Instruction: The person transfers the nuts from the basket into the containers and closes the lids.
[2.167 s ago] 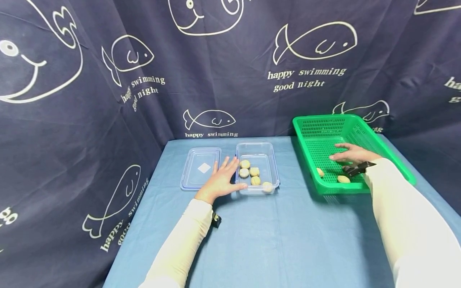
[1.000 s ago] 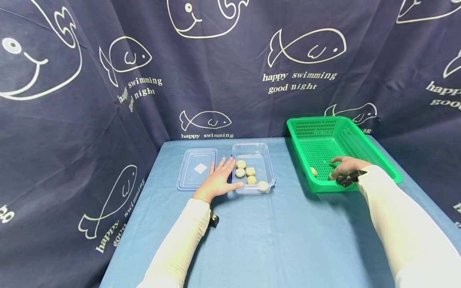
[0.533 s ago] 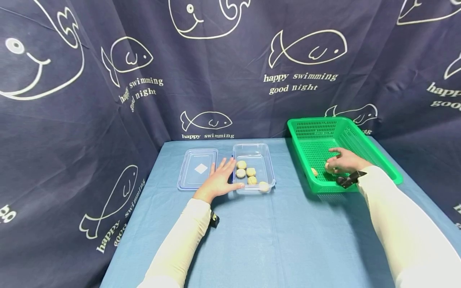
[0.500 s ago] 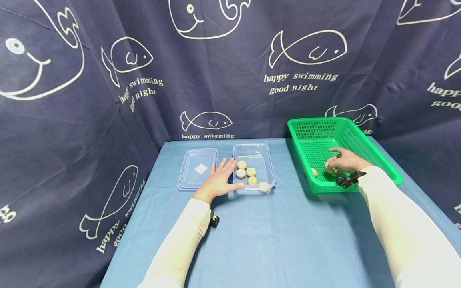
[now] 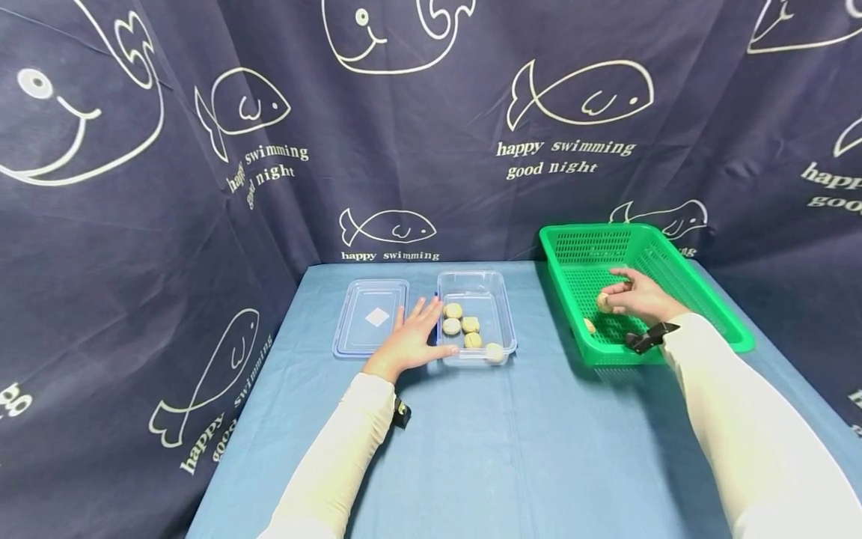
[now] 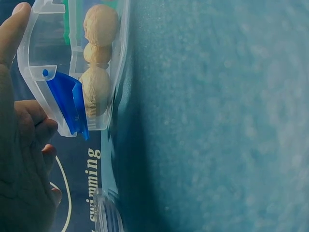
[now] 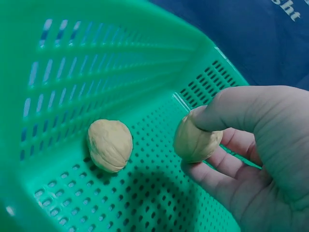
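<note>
My right hand [image 5: 643,296] pinches a walnut [image 7: 190,140] between thumb and fingers, above the floor of the green basket [image 7: 145,104]. A second walnut [image 7: 110,145] lies in that basket, near its left wall in the head view. With fingers spread, my left hand [image 5: 411,340] rests at the left side of a clear plastic box [image 5: 509,323], its thumb along the near rim. Several walnuts [image 5: 452,326] sit inside the box, towards its left and near sides. A blue latch [image 6: 70,104] hangs from the box wall near my left fingers.
The clear lid [image 5: 357,337], with a white label [image 5: 377,317], lies flat left of the box. Blue cloth [image 5: 471,449] covers the table. A dark curtain [image 5: 465,180] with fish drawings stands behind and at the sides.
My right hand has taken hold of a walnut from the basket floor and raised it slightly, moving left. The left hand stays at the box.
</note>
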Demonstrator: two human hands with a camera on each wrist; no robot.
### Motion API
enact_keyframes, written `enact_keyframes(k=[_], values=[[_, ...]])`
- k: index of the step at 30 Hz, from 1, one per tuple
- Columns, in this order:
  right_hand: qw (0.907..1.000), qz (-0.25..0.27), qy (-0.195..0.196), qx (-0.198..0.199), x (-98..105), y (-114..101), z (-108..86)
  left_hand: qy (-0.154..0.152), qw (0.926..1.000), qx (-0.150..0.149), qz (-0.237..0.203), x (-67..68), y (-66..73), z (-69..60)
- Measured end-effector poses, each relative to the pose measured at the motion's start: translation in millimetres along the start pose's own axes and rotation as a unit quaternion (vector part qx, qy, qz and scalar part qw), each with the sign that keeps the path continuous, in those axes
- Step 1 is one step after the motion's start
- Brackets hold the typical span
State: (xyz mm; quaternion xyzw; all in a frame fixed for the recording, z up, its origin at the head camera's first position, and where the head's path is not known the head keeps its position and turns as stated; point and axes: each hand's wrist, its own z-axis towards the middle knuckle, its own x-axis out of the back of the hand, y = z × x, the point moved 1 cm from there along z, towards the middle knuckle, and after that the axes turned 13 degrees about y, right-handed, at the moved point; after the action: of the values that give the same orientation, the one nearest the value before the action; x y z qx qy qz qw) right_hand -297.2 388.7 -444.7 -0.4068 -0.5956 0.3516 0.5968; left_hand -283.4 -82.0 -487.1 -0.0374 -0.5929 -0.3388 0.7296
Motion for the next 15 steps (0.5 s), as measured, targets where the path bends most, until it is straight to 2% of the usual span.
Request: enact_keyframes(k=[5,11,15], values=[[0.9998,0.01,0.01,0.011,-5,-3,-2.1,-0.002,1.0,-0.004,0.001,-0.1,0.7,0.4],[0.999,0.031,0.015,0.027,-12,-17,-6.2,-0.005,1.0,-0.004,0.005,3.1,2.6,1.0],[0.9971,0.063,0.021,0.037,-16,-25,-6.3,-0.004,1.0,-0.005,0.003,5.1,3.6,1.2]])
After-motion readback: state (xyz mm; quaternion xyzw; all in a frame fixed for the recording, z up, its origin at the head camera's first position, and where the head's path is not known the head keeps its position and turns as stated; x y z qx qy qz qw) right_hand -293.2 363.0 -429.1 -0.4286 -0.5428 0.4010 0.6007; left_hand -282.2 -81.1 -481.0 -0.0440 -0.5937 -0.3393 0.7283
